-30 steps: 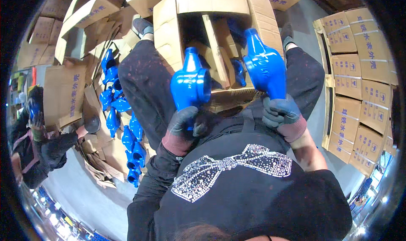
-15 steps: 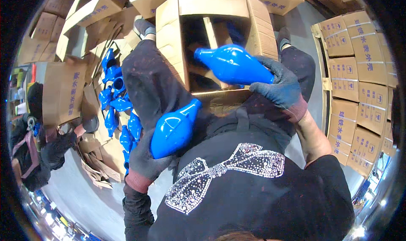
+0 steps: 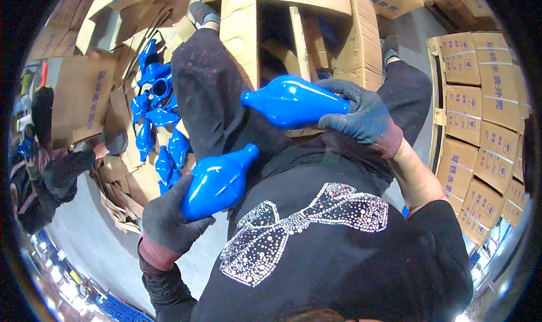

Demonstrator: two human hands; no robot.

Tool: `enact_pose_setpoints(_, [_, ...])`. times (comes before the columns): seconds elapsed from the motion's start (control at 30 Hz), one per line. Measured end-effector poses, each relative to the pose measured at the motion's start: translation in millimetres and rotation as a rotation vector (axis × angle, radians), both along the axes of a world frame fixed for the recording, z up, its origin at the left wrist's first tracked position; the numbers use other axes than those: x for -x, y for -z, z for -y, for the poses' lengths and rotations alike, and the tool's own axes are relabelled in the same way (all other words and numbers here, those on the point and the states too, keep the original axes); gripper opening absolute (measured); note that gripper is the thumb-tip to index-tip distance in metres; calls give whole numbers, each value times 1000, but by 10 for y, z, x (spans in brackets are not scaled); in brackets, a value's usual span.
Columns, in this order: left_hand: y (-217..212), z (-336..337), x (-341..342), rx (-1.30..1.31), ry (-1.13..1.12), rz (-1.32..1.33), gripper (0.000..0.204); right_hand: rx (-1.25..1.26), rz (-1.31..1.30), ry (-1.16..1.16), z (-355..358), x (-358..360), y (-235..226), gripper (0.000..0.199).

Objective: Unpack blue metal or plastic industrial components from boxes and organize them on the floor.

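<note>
Both my hands wear dark grey knitted gloves with reddish cuffs. My left hand grips one end of a glossy blue meter housing, bulging in the middle with a narrow neck at its upper right. A second blue meter housing is held by its right end in my right hand, tilted slightly, its free neck pointing left. The two housings are apart, in front of my body. Beyond the right one, between my legs, stands an open cardboard box with a wooden strip inside; its lower part is hidden.
Several more blue housings lie heaped on flattened cardboard left of my left leg. Stacked, strapped cartons stand on a pallet at the right. Another person's dark sleeve shows at the far left, by a brown carton.
My left hand and its housing have moved left and slightly down. My right hand has drawn its housing left and nearer, off the box opening. The view has shifted a little.
</note>
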State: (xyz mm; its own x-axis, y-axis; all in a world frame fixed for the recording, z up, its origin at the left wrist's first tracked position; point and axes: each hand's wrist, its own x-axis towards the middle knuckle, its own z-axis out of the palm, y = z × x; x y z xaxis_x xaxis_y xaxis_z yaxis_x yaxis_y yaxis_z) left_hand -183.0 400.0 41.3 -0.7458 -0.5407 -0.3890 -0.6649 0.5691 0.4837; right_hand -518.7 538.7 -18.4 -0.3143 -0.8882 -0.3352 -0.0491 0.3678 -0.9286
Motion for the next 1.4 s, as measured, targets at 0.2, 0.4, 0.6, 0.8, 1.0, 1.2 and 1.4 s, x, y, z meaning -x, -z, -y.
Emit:
enact_pose_setpoints(0.2, [-67, -4, -23, 54, 141, -37, 78, 10, 55, -97, 104, -104, 65, 61])
enact_pose_setpoints(0.4, [6, -58, 125, 22, 34, -31, 72, -84, 51, -90, 211, -118, 12, 64])
enact_pose_setpoints(0.6, [-9, -22, 180, 30, 61, -21, 71, -97, 36, -156, 322, -34, -108, 62])
enact_pose_setpoints(0.8, [-29, 63, 135, -10, 48, -9, 70, -138, 15, -135, 410, -56, -206, 57])
enact_pose_setpoints(1.0, [-45, 139, 12, -108, 32, 19, 66, -61, 144, -13, 471, -101, -151, 46])
enact_pose_setpoints(1.2, [187, 182, -254, -579, -336, -204, 61, -85, 38, 75, 556, -135, -122, 40])
enact_pose_setpoints(1.4, [492, 95, -246, -763, -764, -524, 57, 49, 23, 60, 604, -208, -31, 49])
